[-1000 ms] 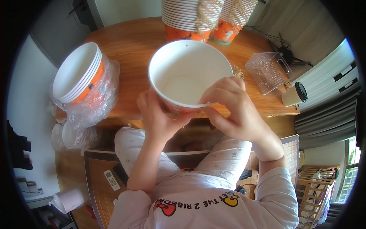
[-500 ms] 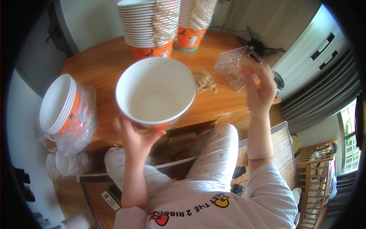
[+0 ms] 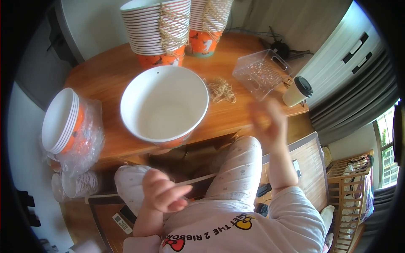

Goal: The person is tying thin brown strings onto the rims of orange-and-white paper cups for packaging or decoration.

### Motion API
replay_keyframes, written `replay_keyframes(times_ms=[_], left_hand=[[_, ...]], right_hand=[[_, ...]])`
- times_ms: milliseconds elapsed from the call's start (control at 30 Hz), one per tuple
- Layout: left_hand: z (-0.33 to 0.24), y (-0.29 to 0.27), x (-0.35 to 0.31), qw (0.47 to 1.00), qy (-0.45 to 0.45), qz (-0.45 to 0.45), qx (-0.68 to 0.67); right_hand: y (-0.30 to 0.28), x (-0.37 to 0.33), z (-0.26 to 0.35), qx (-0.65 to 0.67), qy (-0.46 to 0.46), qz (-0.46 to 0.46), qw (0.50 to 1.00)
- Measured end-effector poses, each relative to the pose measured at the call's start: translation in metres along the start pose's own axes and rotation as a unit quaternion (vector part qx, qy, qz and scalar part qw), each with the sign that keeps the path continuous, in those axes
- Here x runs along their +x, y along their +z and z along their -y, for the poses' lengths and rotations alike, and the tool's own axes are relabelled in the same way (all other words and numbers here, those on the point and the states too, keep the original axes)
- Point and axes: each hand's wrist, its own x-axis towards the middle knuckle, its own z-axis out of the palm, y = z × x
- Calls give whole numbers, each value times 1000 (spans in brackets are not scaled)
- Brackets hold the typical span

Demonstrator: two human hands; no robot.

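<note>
A large white-lined paper bucket [image 3: 164, 105] stands at the near table edge, tilted mouth toward me, a small hole showing just below its far rim. Orange shows on its outer wall. My left hand [image 3: 164, 192] is over my lap, apart from the bucket, fingers half bent and spread, nothing visible in them. Blurred by motion, my right hand [image 3: 270, 122] hangs in the air right of the bucket, below a clear plastic box [image 3: 257, 76] of small coppery pieces. Whether its fingers hold anything is not visible. A bundle of thin twine [image 3: 221, 90] lies beside the bucket.
Two tall stacks of orange-and-white buckets [image 3: 156, 33] with twine draped on them stand at the back. More buckets [image 3: 63, 120] in clear wrap lie at the left edge. A lidded paper cup [image 3: 298, 91] stands at the right edge of the wooden table [image 3: 97, 63].
My left hand has let go of the bucket and drawn back toward my lap. My right hand has moved down and left, away from the clear box, uncovering the cup.
</note>
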Motion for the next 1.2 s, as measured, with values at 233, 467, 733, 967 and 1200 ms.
replay_keyframes(times_ms=[233,467,733,967,1200], left_hand=[[-10,24,2,996,29,65,-56],[4,32,-22,990,-127,59,-8],[-8,50,-49,806,-491,76,-322],[-3,56,-46,608,-615,-5,-502],[9,42,-32,571,-565,-101,-587]], right_hand=[[76,-63,81,417,-43,302,856],[92,-97,82,696,368,210,579],[90,-95,92,379,244,218,866],[92,-109,101,303,93,330,889],[93,-126,93,288,100,408,861]])
